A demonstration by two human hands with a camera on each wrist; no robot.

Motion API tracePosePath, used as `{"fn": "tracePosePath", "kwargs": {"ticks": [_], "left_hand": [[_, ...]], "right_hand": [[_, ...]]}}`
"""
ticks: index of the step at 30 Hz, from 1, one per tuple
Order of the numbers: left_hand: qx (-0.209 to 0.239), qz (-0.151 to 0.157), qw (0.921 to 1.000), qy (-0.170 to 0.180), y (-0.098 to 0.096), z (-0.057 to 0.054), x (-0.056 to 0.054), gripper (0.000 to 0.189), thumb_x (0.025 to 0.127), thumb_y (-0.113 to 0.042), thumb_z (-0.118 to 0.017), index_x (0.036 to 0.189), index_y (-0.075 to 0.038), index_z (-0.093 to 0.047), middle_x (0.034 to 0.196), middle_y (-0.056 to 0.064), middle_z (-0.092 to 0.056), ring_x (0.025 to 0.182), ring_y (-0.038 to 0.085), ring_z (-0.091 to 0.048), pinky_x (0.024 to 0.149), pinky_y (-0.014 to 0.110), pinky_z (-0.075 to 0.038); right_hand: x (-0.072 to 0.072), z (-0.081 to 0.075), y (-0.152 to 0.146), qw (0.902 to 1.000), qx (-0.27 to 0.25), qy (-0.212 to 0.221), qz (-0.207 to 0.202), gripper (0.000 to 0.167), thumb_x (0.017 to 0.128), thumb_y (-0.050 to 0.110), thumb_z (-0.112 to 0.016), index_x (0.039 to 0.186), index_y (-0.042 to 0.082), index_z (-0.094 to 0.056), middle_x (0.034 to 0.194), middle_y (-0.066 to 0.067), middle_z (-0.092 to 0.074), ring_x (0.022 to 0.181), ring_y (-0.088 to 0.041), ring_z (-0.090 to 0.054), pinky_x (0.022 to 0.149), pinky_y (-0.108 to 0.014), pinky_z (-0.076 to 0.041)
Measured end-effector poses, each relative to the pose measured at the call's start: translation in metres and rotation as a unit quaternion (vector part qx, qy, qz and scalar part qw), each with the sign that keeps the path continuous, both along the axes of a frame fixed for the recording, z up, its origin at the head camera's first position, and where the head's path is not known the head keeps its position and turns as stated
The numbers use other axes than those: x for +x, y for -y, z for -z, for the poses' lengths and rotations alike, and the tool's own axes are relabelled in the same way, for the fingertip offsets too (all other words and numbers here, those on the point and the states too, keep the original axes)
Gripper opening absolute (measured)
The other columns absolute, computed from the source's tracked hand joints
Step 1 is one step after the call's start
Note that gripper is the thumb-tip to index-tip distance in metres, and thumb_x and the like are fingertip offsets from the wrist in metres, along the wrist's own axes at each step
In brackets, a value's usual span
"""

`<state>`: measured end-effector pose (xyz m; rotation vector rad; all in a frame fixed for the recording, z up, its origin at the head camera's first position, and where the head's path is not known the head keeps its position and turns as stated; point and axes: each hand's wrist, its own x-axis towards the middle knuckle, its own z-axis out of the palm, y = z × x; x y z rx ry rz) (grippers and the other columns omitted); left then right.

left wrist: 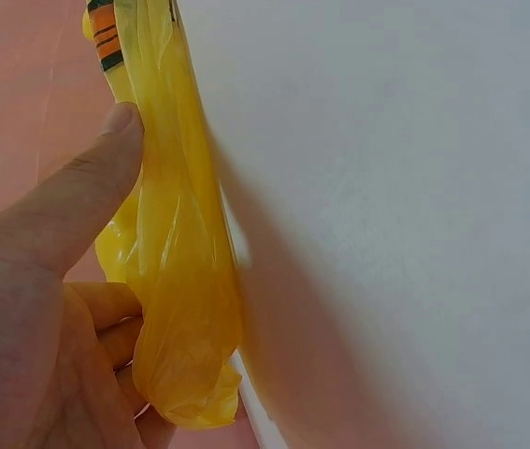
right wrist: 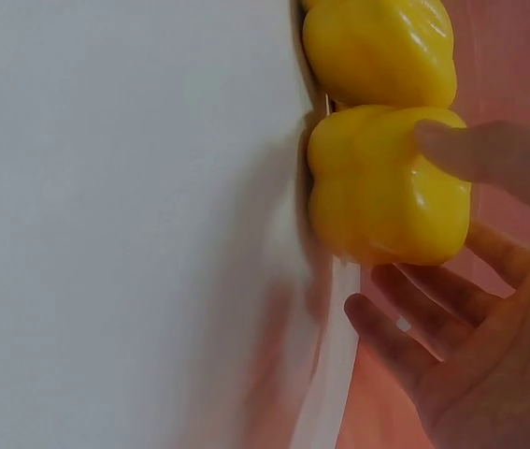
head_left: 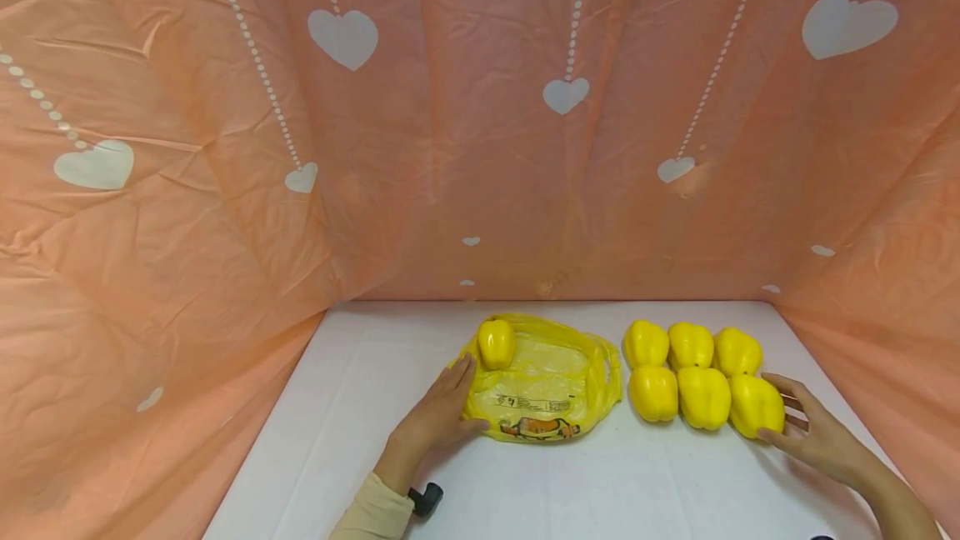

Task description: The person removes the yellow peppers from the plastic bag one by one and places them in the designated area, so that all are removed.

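Note:
A thin yellow plastic bag [head_left: 540,377] with printed pictures lies on the white table, its handles to the right. One yellow bell pepper [head_left: 497,345] is at the bag's upper left. My left hand [head_left: 442,407] rests along the bag's left edge, fingers extended and thumb apart; in the left wrist view the thumb touches the crumpled bag [left wrist: 185,253]. To the right, several yellow bell peppers [head_left: 703,398] stand in two rows of three. Around the front right pepper [head_left: 756,407] my right hand [head_left: 817,432] is spread; its thumb touches that pepper [right wrist: 386,187] in the right wrist view, the fingers loosely apart.
The white table [head_left: 585,490] ends at an orange cloth [head_left: 450,148] with white hearts, which hangs behind and on both sides. A black device [head_left: 427,500] is strapped to the left wrist. Between bag and peppers lies a narrow strip of tabletop.

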<state>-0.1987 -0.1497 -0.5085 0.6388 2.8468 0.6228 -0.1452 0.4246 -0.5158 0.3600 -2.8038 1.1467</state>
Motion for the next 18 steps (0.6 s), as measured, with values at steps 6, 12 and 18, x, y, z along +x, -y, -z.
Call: {"fn": "tracePosePath", "kwargs": {"ticks": [6, 12, 18], "left_hand": [[0.005, -0.002, 1.0000, 0.003, 0.000, 0.000, 0.000, 0.105, 0.097, -0.042, -0.081, 0.169, 0.004, -0.020, 0.178, 0.021, -0.015, 0.165, 0.037, -0.017, 0.135, 0.052, -0.018], [0.005, -0.003, 1.0000, 0.006, 0.000, 0.001, 0.000, 0.106, 0.097, -0.042, -0.081, 0.169, 0.003, -0.019, 0.178, 0.020, -0.015, 0.165, 0.036, -0.016, 0.135, 0.052, -0.019], [0.001, -0.002, 1.0000, 0.004, 0.000, 0.001, 0.000, 0.105, 0.097, -0.043, -0.080, 0.169, 0.003, -0.019, 0.178, 0.019, -0.015, 0.165, 0.036, -0.017, 0.135, 0.052, -0.019]], "right_hand": [[-0.001, -0.002, 0.003, 0.9998, 0.000, -0.021, 0.006, 0.079, 0.091, 0.003, -0.082, 0.153, -0.011, -0.034, 0.145, -0.037, -0.044, 0.111, 0.029, -0.025, 0.087, 0.007, -0.030], [-0.005, -0.010, 0.006, 0.9993, 0.021, -0.025, 0.021, 0.080, 0.093, 0.007, -0.081, 0.156, -0.008, -0.035, 0.147, -0.039, -0.041, 0.132, -0.024, -0.046, 0.092, 0.010, -0.017], [-0.009, -0.021, 0.012, 0.9993, 0.019, -0.020, 0.027, 0.080, 0.096, 0.011, -0.079, 0.159, -0.005, -0.032, 0.151, -0.043, -0.034, 0.129, -0.068, -0.036, 0.128, -0.066, -0.028]]}}
